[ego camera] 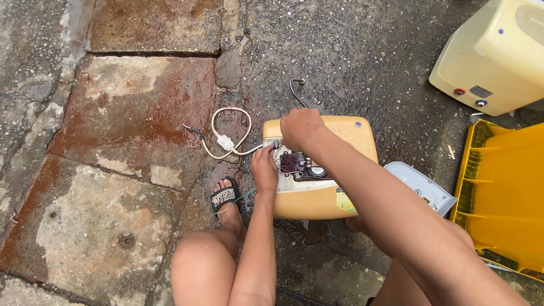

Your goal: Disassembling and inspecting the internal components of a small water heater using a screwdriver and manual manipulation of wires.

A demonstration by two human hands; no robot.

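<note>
A small yellow appliance casing lies open on the wet ground between my knees, showing a dark circuit part inside. My left hand rests on its left edge with fingers pinched at the point where a white cord enters. My right hand is closed above the open casing, gripping a thin metal tool whose hooked end sticks out beyond it. Its tip is hidden under my hand.
A second, larger cream appliance casing lies at the top right. A yellow plastic crate stands at the right edge. A grey-white cover panel lies beside the open casing. My foot in a black sandal is left of it. Stone paving is wet.
</note>
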